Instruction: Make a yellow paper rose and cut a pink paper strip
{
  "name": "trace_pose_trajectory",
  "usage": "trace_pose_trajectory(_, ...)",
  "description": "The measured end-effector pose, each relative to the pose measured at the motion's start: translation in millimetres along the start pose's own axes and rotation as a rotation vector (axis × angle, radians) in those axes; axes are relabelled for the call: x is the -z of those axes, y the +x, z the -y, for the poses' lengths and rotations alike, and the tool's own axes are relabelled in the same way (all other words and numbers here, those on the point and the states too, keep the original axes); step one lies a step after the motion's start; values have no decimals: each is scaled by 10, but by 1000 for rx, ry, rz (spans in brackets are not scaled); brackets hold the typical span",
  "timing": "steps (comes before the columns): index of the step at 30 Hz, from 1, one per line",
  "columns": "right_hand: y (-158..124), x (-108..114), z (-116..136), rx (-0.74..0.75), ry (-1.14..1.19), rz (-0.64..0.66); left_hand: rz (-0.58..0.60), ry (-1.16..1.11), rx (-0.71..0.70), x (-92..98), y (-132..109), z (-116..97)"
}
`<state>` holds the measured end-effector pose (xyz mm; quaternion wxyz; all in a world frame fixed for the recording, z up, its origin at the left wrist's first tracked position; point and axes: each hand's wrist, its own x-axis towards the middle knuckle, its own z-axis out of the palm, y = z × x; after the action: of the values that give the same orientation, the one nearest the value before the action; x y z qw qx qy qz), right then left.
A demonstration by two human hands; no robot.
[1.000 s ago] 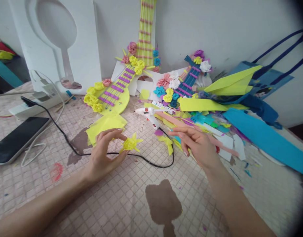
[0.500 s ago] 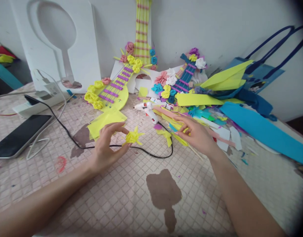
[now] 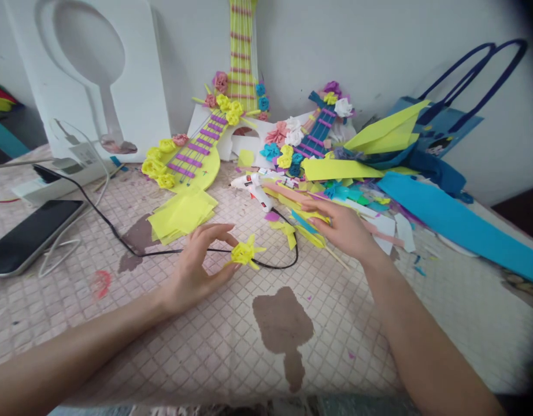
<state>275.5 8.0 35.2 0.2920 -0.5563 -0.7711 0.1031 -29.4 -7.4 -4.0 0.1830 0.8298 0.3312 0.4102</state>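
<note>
In our left hand (image 3: pixel 199 260) we pinch a small, bright-yellow, spiky-edged paper flower (image 3: pixel 244 252) between thumb and fingers (image 3: pixel 214 234), over the pale, grid-patterned worktop (image 3: pixel 197 352), in front of a thin black cord (image 3: pixel 158 252). Our right hand (image 3: pixel 347 230) is at a long peach-coloured paper strip (image 3: pixel 281 189) among other coloured scraps, its fingers loosely curved; whether they grip anything, we cannot tell. Beyond and left of it lies a white plastic glue gun (image 3: pixel 254 189). Behind our left hand lie overlapping yellow paper squares (image 3: pixel 180 216), near a yellow toy guitar with purple frets (image 3: pixel 210 167).
</note>
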Motion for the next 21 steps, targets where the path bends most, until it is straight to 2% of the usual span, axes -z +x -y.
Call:
trace_pose_trajectory(8, 6, -69, 15, -21, 121, -46, 13, -5, -9, -20, 7, -16)
trace_pose_trajectory(12, 6, -75, 24, -92, 78, -179, 23, -8, -13, -21, 1, -21)
trace_pose_trajectory(16, -9, -57, -5, -169, -63, -280, 29, -11, -14, -22, 10, -34)
trace_pose_trajectory(21, 4, -84, -111, -56, -123, -176, 23, -9, -30, -17, 18, -49)
